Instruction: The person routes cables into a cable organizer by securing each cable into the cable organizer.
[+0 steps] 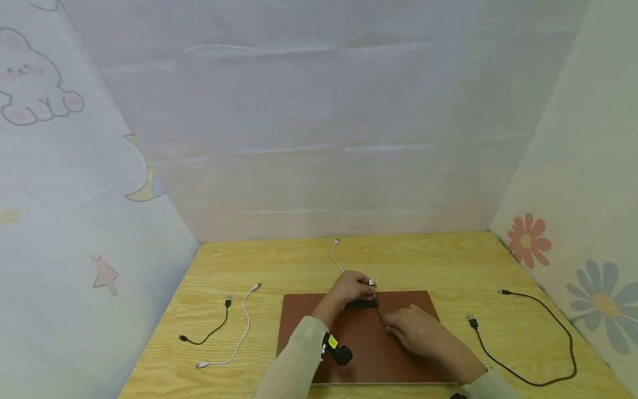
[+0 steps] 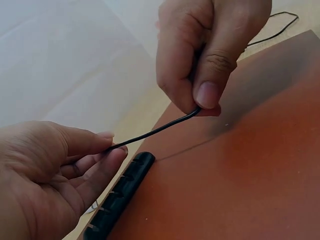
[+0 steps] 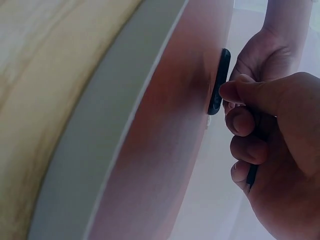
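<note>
My left hand [image 1: 351, 287] pinches a thin black USB cable [image 2: 155, 131] between thumb and fingers; its metal USB plug [image 1: 371, 282] stands up beside the fingertips in the head view. My right hand [image 1: 416, 331] grips the same cable farther along. A dark plug end [image 3: 251, 175] shows inside its curled fingers in the right wrist view. The cable runs taut between both hands. Just below it lies a black slotted cable holder [image 2: 120, 195], along the far edge of the brown board [image 1: 369, 354]. In the left wrist view its row of notches faces up.
Left of the board lie a short black cable [image 1: 214, 331] and a white cable [image 1: 247, 321]. A longer black cable [image 1: 570, 338] curves on the right. Another white cable [image 1: 335, 256] lies behind the board on the wooden table [image 1: 423, 257]. Printed cloth walls surround the table.
</note>
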`<state>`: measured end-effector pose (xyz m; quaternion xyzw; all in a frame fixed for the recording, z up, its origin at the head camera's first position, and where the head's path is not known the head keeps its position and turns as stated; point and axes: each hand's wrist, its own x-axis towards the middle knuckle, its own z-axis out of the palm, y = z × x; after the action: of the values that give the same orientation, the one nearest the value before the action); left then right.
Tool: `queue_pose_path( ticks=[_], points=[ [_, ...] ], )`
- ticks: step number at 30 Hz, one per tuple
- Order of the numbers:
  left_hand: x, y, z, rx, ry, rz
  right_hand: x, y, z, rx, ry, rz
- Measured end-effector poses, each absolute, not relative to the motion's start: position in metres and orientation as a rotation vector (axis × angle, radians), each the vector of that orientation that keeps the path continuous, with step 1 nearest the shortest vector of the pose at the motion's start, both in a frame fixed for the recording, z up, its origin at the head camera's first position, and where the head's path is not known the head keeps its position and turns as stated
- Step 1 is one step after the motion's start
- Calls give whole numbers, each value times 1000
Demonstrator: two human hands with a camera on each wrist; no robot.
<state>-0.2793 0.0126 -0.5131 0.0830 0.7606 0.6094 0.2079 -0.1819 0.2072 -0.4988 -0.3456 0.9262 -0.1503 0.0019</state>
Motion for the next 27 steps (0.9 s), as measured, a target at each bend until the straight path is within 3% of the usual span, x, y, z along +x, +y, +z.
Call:
queue_pose_path(
  ticks=[27],
  points=[
    [-284, 16, -521, 413, 2644, 1212, -183, 199, -506, -1058, 2927, -446]
  ],
)
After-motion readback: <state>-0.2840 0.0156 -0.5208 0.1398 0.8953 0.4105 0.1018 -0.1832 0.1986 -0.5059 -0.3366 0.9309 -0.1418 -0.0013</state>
